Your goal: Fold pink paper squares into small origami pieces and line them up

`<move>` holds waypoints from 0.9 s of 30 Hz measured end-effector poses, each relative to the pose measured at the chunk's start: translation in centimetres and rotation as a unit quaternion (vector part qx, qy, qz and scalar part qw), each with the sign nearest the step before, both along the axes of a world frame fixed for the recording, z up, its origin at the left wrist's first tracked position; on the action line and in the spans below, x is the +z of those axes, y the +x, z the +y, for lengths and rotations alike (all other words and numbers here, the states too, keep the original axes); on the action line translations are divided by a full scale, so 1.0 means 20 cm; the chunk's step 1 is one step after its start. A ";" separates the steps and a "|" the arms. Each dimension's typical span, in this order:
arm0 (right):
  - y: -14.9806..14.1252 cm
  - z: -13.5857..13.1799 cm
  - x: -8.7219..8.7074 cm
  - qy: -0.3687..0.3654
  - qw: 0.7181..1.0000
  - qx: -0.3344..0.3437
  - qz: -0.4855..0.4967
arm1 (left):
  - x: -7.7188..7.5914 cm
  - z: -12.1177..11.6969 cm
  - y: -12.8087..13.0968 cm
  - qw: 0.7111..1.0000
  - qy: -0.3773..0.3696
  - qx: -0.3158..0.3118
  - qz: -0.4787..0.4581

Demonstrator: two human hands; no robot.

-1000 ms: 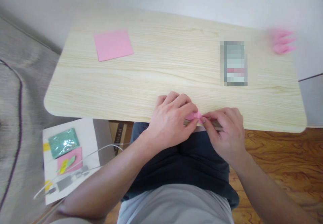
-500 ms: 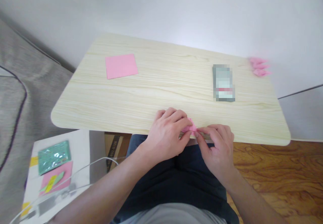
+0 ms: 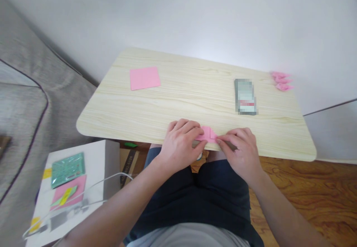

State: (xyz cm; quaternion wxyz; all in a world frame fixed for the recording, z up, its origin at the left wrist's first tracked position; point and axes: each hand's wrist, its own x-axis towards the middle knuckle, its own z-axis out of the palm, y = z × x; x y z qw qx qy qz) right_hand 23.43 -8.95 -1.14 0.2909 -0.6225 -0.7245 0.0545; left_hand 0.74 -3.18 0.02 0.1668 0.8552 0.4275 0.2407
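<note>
A small folded piece of pink paper lies at the table's near edge, between my two hands. My left hand pinches its left end with thumb and fingers, hiding part of it. At the paper's right tip, my right hand pinches with thumb and forefinger, the other fingers curled. Fold lines and a raised flap show on the part between the hands.
Flat pink paper lies at the table's back left. A phone-like object with a blurred screen is right of centre, and several folded pink pieces sit at the right corner. A white box with a green packet stands lower left.
The view has shifted, so the table appears slightly lower and farther right on its left side. More of the folded pink paper shows between my hands, which both still hold it.
</note>
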 end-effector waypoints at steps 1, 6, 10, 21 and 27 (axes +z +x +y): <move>0.01 0.01 0.00 0.002 1.000 0.008 0.000 | 0.00 0.00 -0.01 1.000 0.001 0.000 0.000; 0.03 -0.01 -0.01 0.003 1.000 0.014 -0.006 | 0.00 0.00 -0.02 1.000 0.004 -0.006 -0.002; 0.02 -0.05 -0.02 0.018 0.999 0.006 -0.030 | -0.01 -0.01 -0.04 1.000 0.010 -0.005 -0.007; -0.04 -0.04 -0.04 0.054 0.998 -0.022 -0.023 | 0.00 -0.02 -0.07 1.000 -0.003 -0.011 -0.026; -0.13 0.01 0.00 0.051 0.998 -0.021 -0.027 | 0.00 -0.02 -0.08 1.000 -0.010 -0.011 -0.025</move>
